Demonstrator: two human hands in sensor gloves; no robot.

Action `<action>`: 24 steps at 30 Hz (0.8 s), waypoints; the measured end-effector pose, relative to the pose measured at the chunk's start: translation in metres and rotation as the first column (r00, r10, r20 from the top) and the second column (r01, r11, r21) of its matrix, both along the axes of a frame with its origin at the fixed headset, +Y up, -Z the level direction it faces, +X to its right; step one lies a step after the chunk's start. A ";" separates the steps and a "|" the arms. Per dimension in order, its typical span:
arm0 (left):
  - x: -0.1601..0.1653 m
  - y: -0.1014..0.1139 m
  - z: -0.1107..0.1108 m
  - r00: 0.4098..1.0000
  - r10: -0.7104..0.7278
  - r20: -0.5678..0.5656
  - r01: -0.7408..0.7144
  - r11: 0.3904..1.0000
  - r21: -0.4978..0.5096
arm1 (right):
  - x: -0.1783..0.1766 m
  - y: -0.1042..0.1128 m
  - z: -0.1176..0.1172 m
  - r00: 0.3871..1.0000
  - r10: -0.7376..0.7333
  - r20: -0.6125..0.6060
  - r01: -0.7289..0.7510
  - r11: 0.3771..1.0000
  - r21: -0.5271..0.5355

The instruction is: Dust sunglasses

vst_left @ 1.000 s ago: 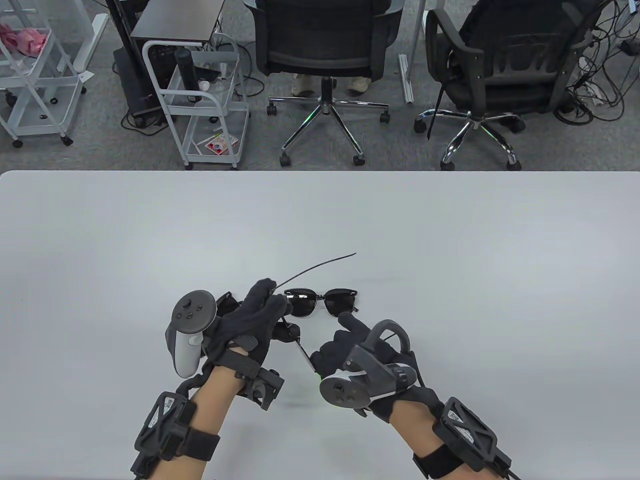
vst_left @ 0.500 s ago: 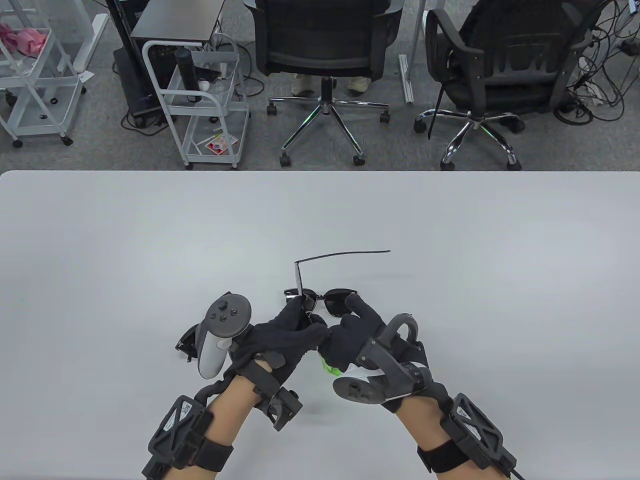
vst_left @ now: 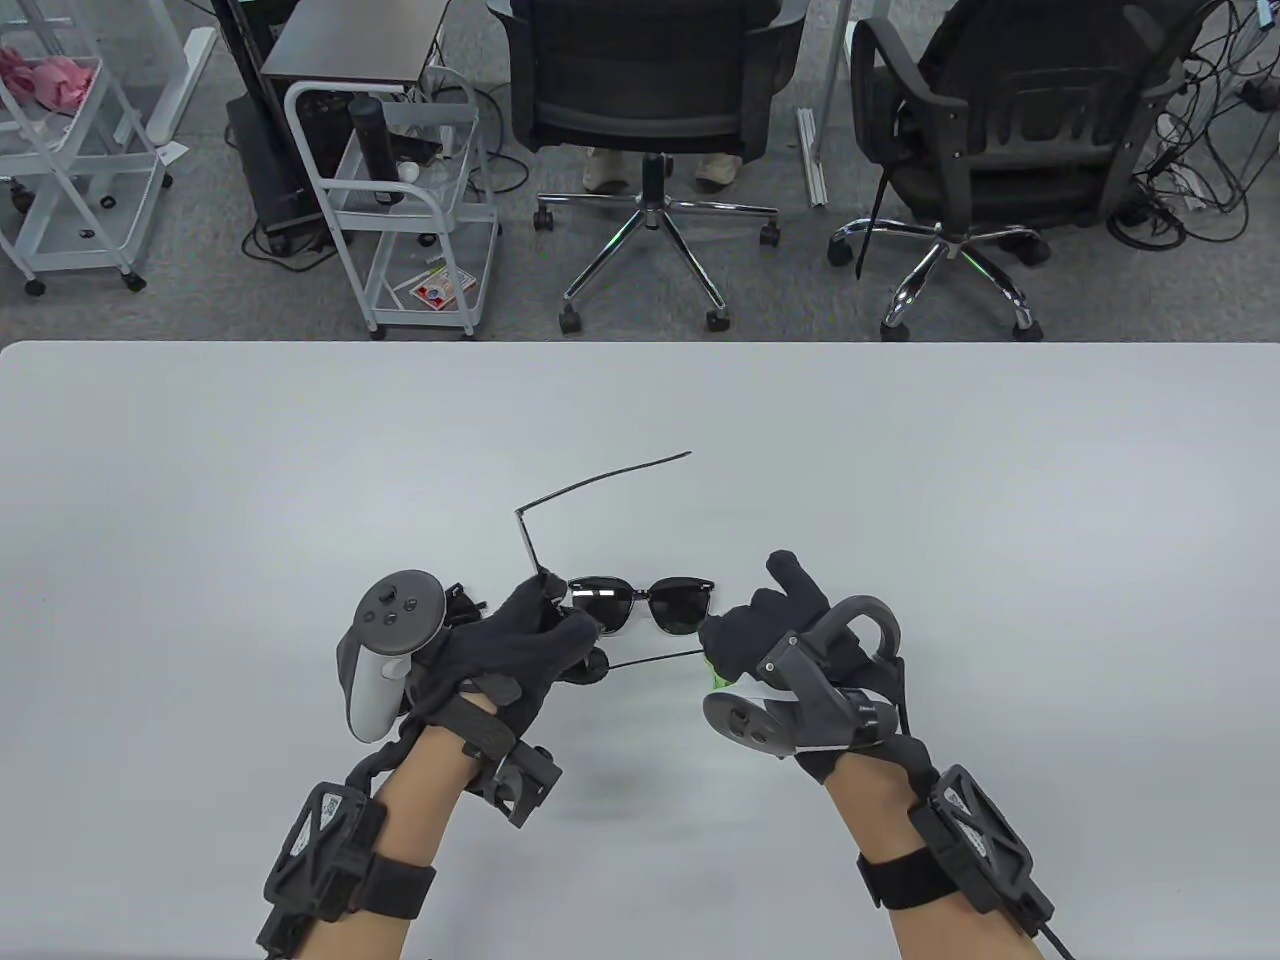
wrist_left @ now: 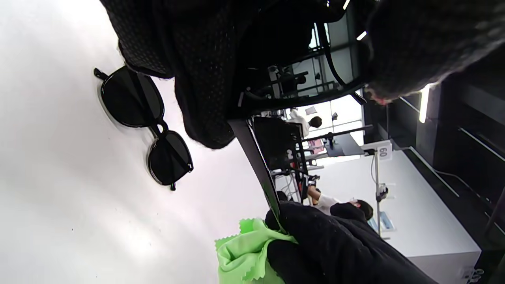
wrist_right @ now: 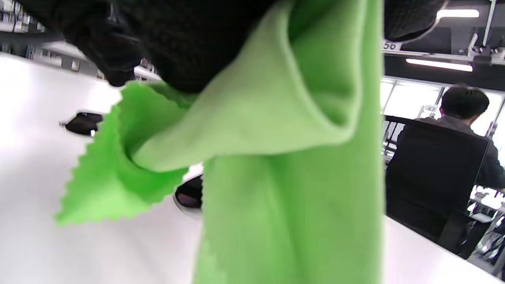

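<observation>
Two hands share the job: our left hand (vst_left: 530, 640) grips the sunglasses (vst_left: 640, 603) steady so our right hand (vst_left: 765, 625) can pinch the green cloth (wrist_left: 246, 256) along a temple arm (vst_left: 655, 659).

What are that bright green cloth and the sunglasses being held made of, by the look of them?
Green cloth: a soft, matte fabric, probably microfibre; it folds limply and has zigzag-cut edges.
Held sunglasses: dark glossy lenses that mirror the room, glass or plastic I cannot tell; thin dark arms look like metal or hard plastic.
</observation>
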State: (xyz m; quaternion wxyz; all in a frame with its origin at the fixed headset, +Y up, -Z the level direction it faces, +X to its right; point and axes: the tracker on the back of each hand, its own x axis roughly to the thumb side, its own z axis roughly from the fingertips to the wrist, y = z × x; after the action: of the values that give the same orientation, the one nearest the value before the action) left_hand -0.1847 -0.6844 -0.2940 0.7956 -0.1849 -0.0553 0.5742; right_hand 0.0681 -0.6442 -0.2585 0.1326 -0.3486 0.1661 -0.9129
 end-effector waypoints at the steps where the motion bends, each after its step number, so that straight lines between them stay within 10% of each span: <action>1: 0.001 0.000 0.000 1.000 0.007 0.012 -0.007 1.000 -0.010 | -0.001 0.000 0.002 1.000 0.025 -0.003 -0.025 0.999 0.021; 11: 0.026 -0.007 0.005 0.984 0.105 0.144 -0.096 0.993 -0.067 | -0.046 0.005 0.035 0.987 -0.012 -0.162 0.030 0.993 0.110; 24: -0.004 0.002 -0.004 0.999 -0.039 0.025 0.039 0.999 0.018 | -0.003 -0.006 -0.003 0.994 -0.105 -0.008 0.105 0.994 -0.021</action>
State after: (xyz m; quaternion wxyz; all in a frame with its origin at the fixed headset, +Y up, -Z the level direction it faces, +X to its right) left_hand -0.1884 -0.6825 -0.2982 0.8075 -0.1862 -0.0666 0.5558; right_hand 0.0648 -0.6498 -0.2610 0.0802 -0.3449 0.1751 -0.9187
